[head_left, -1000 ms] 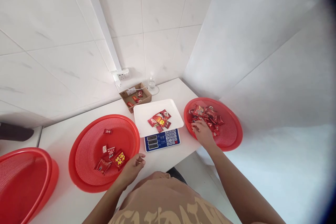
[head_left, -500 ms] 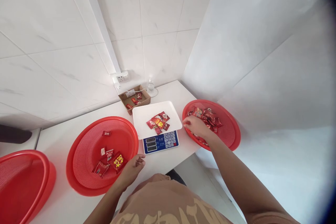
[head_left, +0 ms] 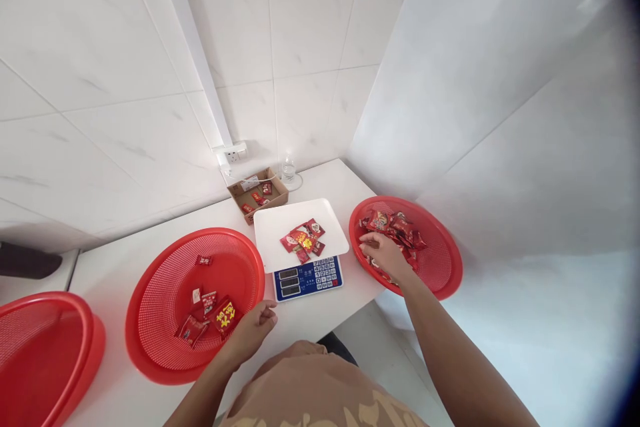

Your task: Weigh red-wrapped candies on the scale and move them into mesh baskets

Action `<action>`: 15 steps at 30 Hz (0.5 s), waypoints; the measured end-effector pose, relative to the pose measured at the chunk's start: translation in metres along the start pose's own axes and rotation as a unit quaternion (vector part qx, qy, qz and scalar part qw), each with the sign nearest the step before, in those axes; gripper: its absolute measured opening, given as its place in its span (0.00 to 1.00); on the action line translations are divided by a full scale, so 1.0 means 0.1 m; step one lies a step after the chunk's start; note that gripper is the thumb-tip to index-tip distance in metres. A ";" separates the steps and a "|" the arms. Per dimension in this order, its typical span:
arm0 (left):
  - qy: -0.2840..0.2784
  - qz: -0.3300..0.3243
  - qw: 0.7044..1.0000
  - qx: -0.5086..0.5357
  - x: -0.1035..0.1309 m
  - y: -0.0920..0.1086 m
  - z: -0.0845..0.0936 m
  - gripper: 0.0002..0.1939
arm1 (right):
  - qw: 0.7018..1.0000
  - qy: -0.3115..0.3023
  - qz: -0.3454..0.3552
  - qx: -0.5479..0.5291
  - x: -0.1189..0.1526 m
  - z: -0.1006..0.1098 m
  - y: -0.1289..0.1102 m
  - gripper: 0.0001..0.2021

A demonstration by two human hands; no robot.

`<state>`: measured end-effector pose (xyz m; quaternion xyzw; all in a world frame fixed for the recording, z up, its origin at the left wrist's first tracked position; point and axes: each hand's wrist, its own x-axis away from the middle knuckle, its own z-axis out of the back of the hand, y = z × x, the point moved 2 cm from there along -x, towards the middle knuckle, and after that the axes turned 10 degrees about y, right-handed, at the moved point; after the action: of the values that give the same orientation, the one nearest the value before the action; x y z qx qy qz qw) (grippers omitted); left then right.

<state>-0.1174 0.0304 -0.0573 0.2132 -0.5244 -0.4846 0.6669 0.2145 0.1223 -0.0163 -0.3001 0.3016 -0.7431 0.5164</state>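
My right hand (head_left: 386,256) is over the near left part of the right red basket (head_left: 443,247), its fingers apart with nothing seen in them, close to a pile of red snack packets (head_left: 400,227). Beside the right rim of the middle red basket (head_left: 200,235), my left hand (head_left: 254,330) hovers with loosely curled fingers and holds nothing visible. Several red packets (head_left: 223,315) lie in that middle basket. Between the baskets, a scale with a white tray (head_left: 273,233) and blue keypad panel (head_left: 310,278) bears a small heap of red packets (head_left: 305,238).
An open cardboard box (head_left: 260,197) with a few small red packets sits behind the scale, near a clear glass (head_left: 289,170) and a wall socket (head_left: 234,154). Another red basket (head_left: 45,360) stands at the far left. Walls rise behind and at the right.
My right hand has moved a little right and down, from the basket's left rim to over its inside. The camera view has shifted slightly. My left hand is much as before.
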 end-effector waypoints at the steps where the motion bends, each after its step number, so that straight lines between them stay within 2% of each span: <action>1: 0.004 -0.004 1.000 -0.002 -0.01 -0.01 0.01 0.21 | 1.000 0.018 0.002 0.013 0.00 0.00 0.07 0.11; 3: 0.022 -0.016 1.000 0.001 -0.03 -0.04 0.03 0.21 | 0.999 0.011 0.011 0.045 -0.01 -0.03 0.22 0.09; 5: 0.067 -0.029 0.997 0.011 -0.06 -0.06 0.07 0.21 | 0.997 0.018 0.014 0.078 -0.02 -0.08 0.41 0.10; 8: 0.141 -0.058 0.988 0.000 -0.08 -0.08 0.15 0.25 | 0.989 0.039 0.013 0.143 0.01 -0.17 0.71 0.19; 10: 0.153 -0.074 0.985 -0.036 -0.08 -0.11 0.20 0.30 | 0.984 0.011 -0.003 0.177 0.05 -0.25 0.87 0.24; 13: 0.146 -0.026 0.986 -0.075 -0.08 -0.29 0.35 0.37 | 0.978 -0.023 -0.049 0.204 0.10 -0.32 1.00 0.27; 15: 0.173 0.035 0.981 -0.081 -0.06 -0.52 0.57 0.40 | 0.977 -0.021 -0.056 0.205 0.13 -0.34 1.00 0.28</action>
<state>-0.1906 0.0252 -0.0807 0.2210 -0.3671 -0.4577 0.7790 0.2440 0.0863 -0.1118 -0.2197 0.1149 -0.8107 0.5303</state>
